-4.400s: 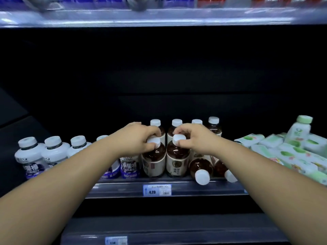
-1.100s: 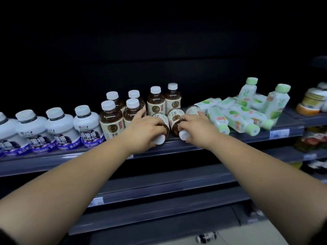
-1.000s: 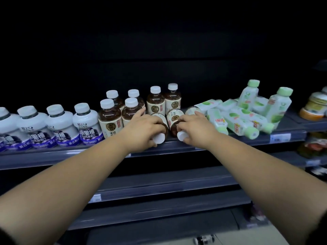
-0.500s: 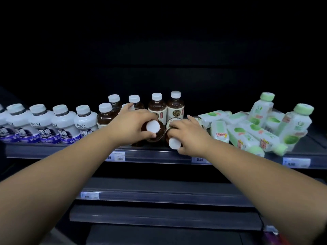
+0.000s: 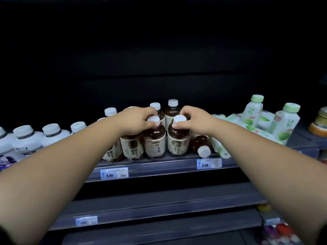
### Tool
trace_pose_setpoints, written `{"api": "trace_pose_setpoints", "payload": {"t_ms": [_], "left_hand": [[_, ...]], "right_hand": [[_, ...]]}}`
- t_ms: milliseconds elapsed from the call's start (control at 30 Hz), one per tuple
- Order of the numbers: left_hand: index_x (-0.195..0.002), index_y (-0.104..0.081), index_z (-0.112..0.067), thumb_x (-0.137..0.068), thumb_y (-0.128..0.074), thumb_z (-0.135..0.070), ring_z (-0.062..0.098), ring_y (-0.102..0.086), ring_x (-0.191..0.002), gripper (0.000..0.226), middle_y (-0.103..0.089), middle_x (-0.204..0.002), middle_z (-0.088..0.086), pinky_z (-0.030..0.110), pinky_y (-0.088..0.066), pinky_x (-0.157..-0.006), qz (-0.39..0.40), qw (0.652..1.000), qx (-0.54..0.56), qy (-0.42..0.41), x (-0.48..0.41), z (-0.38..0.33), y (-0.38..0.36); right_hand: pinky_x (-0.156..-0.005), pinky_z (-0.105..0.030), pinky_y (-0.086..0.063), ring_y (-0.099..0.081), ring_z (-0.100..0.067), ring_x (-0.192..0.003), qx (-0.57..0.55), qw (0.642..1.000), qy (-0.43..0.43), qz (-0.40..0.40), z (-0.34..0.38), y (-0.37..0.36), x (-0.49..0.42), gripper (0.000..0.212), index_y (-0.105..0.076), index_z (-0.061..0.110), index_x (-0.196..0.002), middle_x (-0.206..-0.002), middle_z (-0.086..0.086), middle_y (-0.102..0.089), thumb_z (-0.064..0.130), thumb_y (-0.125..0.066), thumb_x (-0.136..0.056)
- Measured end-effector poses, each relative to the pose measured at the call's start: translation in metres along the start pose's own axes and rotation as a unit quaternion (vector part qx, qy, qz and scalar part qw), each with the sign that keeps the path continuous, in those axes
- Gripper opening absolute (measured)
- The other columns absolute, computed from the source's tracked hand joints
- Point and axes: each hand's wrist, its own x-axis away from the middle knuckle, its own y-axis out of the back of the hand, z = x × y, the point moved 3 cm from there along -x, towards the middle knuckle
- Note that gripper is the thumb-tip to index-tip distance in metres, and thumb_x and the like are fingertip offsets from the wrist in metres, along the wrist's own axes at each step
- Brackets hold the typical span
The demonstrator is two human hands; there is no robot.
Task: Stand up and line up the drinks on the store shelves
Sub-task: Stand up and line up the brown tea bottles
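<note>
Two brown tea bottles with white caps stand upright at the front of the shelf (image 5: 159, 165). My left hand (image 5: 136, 121) pinches the cap of the left bottle (image 5: 154, 142). My right hand (image 5: 192, 119) pinches the cap of the right bottle (image 5: 177, 142). Just right of them a third brown bottle (image 5: 201, 145) lies on its side, its cap toward me. More brown bottles (image 5: 172, 110) stand upright behind and to the left. Pale green bottles (image 5: 254, 128) lie in a heap further right, with two upright ones (image 5: 287, 121) among them.
White bottles with purple labels (image 5: 26, 140) stand in a row at the left. An orange-lidded jar (image 5: 320, 124) sits at the far right. Price tags (image 5: 114, 173) hang on the shelf edge. Lower shelves (image 5: 159, 206) run below, with coloured packs (image 5: 281, 230) at the bottom right.
Both hands have tipped the two lying brown bottles upright and now pinch their caps. The view has shifted left and up.
</note>
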Motion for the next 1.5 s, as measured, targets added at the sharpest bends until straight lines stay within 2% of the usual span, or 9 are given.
{"api": "trace_pose_setpoints", "payload": {"t_ms": [200,333,433,567,767,933,1067,1300,1500], "left_hand": [[-0.127,-0.053,-0.035,-0.091,-0.060,-0.050,0.016,-0.057,-0.100,0.039,-0.061,-0.112,-0.005,0.039,-0.049,-0.089,0.020,1.000,-0.002,0.015,-0.008,-0.006,0.000],[-0.107,-0.060,-0.031,-0.083,-0.057,-0.068,0.017,-0.058,-0.091,0.045,-0.063,-0.095,-0.007,0.037,-0.045,-0.081,0.014,0.997,-0.066,0.034,-0.012,-0.006,0.005],[-0.095,-0.060,-0.026,-0.078,-0.051,-0.079,0.013,-0.058,-0.080,0.056,-0.064,-0.084,-0.008,0.036,-0.039,-0.081,-0.014,0.988,-0.152,0.033,-0.012,-0.013,0.010],[-0.129,-0.057,-0.037,-0.086,-0.069,-0.046,0.013,-0.057,-0.111,0.045,-0.062,-0.119,-0.013,0.036,-0.045,-0.097,0.038,0.999,0.000,0.019,-0.007,-0.009,0.011],[-0.096,-0.064,-0.025,-0.079,-0.064,-0.066,0.014,-0.061,-0.080,0.045,-0.065,-0.087,-0.005,0.032,-0.047,-0.067,-0.019,0.997,-0.060,0.046,-0.014,-0.008,0.009],[-0.104,-0.068,-0.031,-0.085,-0.061,-0.062,0.008,-0.062,-0.090,0.038,-0.067,-0.097,-0.011,0.034,-0.053,-0.082,0.001,0.999,0.019,0.030,-0.011,0.002,0.014],[-0.118,-0.066,-0.035,-0.094,-0.057,-0.049,0.005,-0.059,-0.103,0.029,-0.065,-0.111,-0.015,0.029,-0.049,-0.089,-0.052,0.991,0.119,0.044,-0.010,0.017,0.030],[-0.125,-0.061,-0.036,-0.092,-0.065,-0.035,0.006,-0.057,-0.109,0.033,-0.062,-0.118,-0.013,0.027,-0.047,-0.092,-0.063,0.986,0.147,0.057,-0.035,0.033,0.036],[-0.126,-0.061,-0.034,-0.090,-0.069,-0.031,0.009,-0.056,-0.110,0.037,-0.059,-0.121,-0.011,0.027,-0.046,-0.092,0.001,0.994,0.093,0.060,-0.064,0.035,0.033]], "right_hand": [[-0.065,-0.026,-0.043,-0.061,-0.011,-0.085,-0.003,0.999,-0.002,0.041,0.009,0.006,-0.005,0.025,-0.067,0.026,-0.098,-0.100,0.006,-0.066,0.042,-0.079,-0.082],[-0.084,-0.034,-0.054,-0.065,-0.015,-0.097,-0.009,0.999,-0.005,0.045,0.005,0.008,-0.013,0.026,-0.069,0.026,-0.096,-0.102,0.005,-0.069,0.043,-0.080,-0.081],[-0.083,-0.034,-0.052,-0.064,-0.014,-0.093,0.022,0.999,0.009,0.042,0.006,0.008,-0.019,0.030,-0.067,0.027,-0.094,-0.098,0.005,-0.067,0.048,-0.080,-0.078],[-0.090,-0.037,-0.055,-0.067,-0.014,-0.096,-0.024,0.998,0.008,0.058,0.004,0.005,-0.023,0.025,-0.069,0.025,-0.097,-0.101,0.005,-0.070,0.042,-0.080,-0.081],[-0.091,-0.041,-0.057,-0.071,-0.017,-0.092,-0.073,0.994,0.012,0.079,0.003,0.005,-0.026,0.022,-0.072,0.016,-0.097,-0.096,0.000,-0.075,0.030,-0.081,-0.083],[-0.091,-0.042,-0.058,-0.072,-0.018,-0.095,-0.071,0.992,0.005,0.102,0.002,0.007,-0.031,0.029,-0.071,0.019,-0.099,-0.098,0.000,-0.075,0.034,-0.084,-0.078],[-0.083,-0.035,-0.057,-0.070,-0.015,-0.089,-0.076,0.989,-0.011,0.130,0.002,0.014,-0.038,0.028,-0.074,0.021,-0.090,-0.091,0.004,-0.075,0.046,-0.080,-0.079],[-0.084,-0.026,-0.051,-0.067,-0.013,-0.099,-0.084,0.996,0.017,-0.012,0.003,0.025,-0.068,0.016,-0.072,0.022,-0.098,-0.101,0.005,-0.071,0.029,-0.079,-0.085],[-0.094,-0.031,-0.053,-0.065,-0.013,-0.106,-0.078,0.997,0.015,-0.009,-0.001,0.016,-0.093,0.025,-0.067,0.030,-0.108,-0.111,0.006,-0.068,0.023,-0.077,-0.087]]}}
